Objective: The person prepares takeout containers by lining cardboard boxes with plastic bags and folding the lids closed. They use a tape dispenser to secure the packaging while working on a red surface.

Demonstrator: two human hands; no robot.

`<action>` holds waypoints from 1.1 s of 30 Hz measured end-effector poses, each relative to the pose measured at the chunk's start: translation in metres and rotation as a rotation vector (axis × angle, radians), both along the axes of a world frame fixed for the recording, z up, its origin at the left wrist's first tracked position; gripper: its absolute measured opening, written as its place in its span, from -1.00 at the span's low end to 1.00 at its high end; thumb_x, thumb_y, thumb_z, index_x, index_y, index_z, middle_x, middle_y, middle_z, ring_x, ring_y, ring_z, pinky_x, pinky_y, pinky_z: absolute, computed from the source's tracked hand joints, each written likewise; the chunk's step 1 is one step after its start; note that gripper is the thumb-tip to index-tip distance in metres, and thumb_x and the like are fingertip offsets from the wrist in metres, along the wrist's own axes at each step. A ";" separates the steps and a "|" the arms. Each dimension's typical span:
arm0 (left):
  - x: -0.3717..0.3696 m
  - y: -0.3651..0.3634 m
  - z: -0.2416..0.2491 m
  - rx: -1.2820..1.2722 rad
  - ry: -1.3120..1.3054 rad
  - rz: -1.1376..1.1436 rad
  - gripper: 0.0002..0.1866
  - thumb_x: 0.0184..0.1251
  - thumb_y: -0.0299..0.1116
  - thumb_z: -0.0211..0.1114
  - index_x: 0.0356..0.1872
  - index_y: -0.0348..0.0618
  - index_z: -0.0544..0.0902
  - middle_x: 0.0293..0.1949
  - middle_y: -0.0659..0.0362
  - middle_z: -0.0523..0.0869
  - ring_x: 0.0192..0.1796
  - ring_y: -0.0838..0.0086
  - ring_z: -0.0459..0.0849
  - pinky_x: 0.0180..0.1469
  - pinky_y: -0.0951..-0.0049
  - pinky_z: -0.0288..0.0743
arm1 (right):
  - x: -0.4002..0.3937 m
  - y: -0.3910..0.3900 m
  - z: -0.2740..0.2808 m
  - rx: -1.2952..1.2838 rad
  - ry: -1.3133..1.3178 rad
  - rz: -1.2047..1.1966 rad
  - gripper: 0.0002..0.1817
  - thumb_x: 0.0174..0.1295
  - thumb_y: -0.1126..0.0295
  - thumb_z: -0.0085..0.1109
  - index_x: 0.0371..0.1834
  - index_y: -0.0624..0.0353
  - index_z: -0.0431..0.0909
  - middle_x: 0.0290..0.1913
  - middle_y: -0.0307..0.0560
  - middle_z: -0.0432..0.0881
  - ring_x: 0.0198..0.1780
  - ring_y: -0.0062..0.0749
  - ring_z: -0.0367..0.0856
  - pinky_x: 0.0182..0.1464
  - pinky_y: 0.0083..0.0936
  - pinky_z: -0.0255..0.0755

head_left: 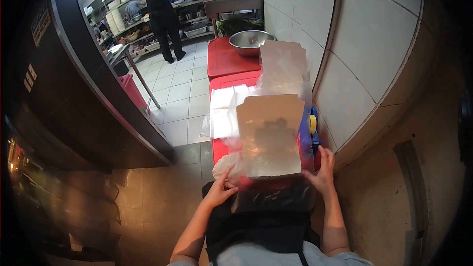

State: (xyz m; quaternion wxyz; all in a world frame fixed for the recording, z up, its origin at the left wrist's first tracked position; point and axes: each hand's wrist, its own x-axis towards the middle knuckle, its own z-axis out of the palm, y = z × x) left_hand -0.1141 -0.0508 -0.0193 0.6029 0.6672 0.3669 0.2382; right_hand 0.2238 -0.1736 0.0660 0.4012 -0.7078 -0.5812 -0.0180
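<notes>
A flat brown cardboard piece (270, 140) with notched corners lies in front of me, a dark smudge-like patch on its middle. Clear plastic (271, 198) spreads below its near edge toward my apron. At the near left corner is my left hand (220, 191), thumb and fingers apart, beside a crumpled whitish bag (229, 167). My right hand (322, 171) is open by the near right corner, its thumb close to the plastic and the other fingers raised. White sheets (227, 111) lie left of the cardboard.
Another cardboard piece (283, 64) and a steel bowl (250, 42) sit farther back on red lids (224, 59). Yellow tape (313, 124) stands at the right edge, near the tiled wall (364, 39). A person (160, 15) in black stands by kitchen shelves.
</notes>
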 end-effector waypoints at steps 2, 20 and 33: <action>0.001 0.000 0.006 0.004 0.008 -0.031 0.06 0.12 -0.68 0.29 0.48 0.19 -0.23 0.10 0.01 0.40 -0.27 0.61 0.59 -0.16 0.61 0.49 | -0.014 0.024 0.029 0.052 0.173 0.177 -0.35 -0.10 0.46 0.41 0.12 0.21 0.35 0.04 0.07 0.34 0.09 -0.16 0.37 0.11 -0.28 0.31; 0.122 0.046 0.053 1.038 0.348 -0.320 -0.22 0.24 -0.27 0.18 0.40 -0.27 -0.01 0.44 -0.07 -0.01 0.48 -0.01 -0.06 0.44 0.02 -0.14 | -0.049 0.145 -0.098 -0.174 0.420 0.457 -0.58 0.02 0.54 0.01 0.03 0.26 0.38 -0.20 0.00 0.47 -0.22 -0.33 0.50 -0.18 -0.46 0.42; 0.143 0.057 0.012 0.864 0.911 -0.499 -0.16 0.35 0.23 -0.18 0.47 -0.10 -0.12 0.50 0.05 -0.20 0.52 0.09 -0.28 0.41 -0.18 -0.37 | -0.036 0.139 -0.083 -0.531 0.707 0.147 -0.62 0.05 0.54 0.03 0.00 0.21 0.35 -0.39 -0.10 0.47 -0.55 -0.48 0.49 -0.70 -0.54 0.34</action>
